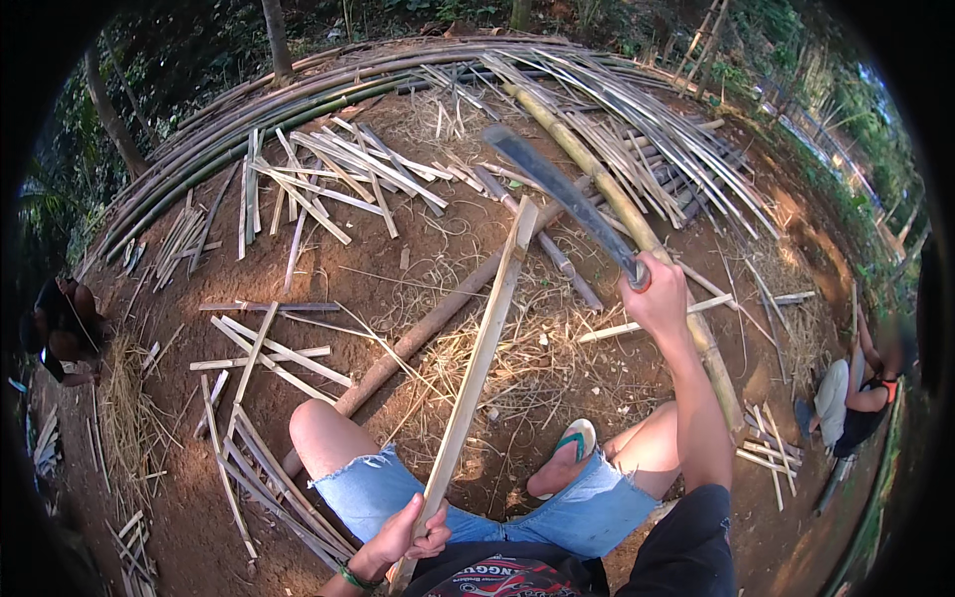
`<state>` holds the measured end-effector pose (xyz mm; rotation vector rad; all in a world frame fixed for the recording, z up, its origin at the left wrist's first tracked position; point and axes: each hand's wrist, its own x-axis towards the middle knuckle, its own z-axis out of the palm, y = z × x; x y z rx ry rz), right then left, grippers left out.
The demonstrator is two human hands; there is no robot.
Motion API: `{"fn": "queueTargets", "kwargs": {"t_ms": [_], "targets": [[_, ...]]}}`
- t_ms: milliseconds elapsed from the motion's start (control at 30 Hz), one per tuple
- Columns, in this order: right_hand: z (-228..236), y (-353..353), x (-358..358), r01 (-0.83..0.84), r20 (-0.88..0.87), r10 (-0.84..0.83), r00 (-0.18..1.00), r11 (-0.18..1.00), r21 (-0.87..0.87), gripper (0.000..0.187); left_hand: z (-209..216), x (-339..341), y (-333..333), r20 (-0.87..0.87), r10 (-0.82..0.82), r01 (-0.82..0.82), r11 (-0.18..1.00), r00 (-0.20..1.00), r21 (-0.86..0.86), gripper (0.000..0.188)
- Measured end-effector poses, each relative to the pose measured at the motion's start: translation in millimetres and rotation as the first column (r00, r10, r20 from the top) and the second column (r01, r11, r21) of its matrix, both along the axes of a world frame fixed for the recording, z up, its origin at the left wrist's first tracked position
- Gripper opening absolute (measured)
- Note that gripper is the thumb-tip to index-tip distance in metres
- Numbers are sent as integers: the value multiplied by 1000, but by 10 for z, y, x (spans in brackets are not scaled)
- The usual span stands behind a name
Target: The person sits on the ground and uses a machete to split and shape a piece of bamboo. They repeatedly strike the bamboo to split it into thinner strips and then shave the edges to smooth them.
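My left hand (408,537) is closed round the lower end of a long split bamboo strip (475,383), which slants up and away from my lap. In my raised right hand (657,298) is the handle of a machete (572,199). Its dark, broad blade points up and to the left, apart from the strip and to the right of the strip's far end. Beyond my knees a brown log (428,323) lies slanting across the ground, partly hidden behind the strip.
A thick yellowish bamboo pole (617,204) runs from far centre to near right. Cut strips lie in piles at left (338,164) and far right (647,124). Shavings (537,348) litter the soil. One person (856,393) sits at the right edge, another (65,323) at the left.
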<state>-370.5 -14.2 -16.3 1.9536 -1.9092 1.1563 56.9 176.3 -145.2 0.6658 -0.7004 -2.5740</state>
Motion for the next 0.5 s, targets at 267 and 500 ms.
{"fn": "queueTargets", "kwargs": {"t_ms": [267, 500], "targets": [[-226, 142, 598, -252, -255, 257, 932, 966, 55, 17, 19, -23, -78, -123, -73, 80, 995, 990, 55, 63], [97, -454, -203, 172, -142, -151, 978, 974, 147, 17, 51, 117, 308, -58, -6, 4, 999, 998, -34, 65]]}}
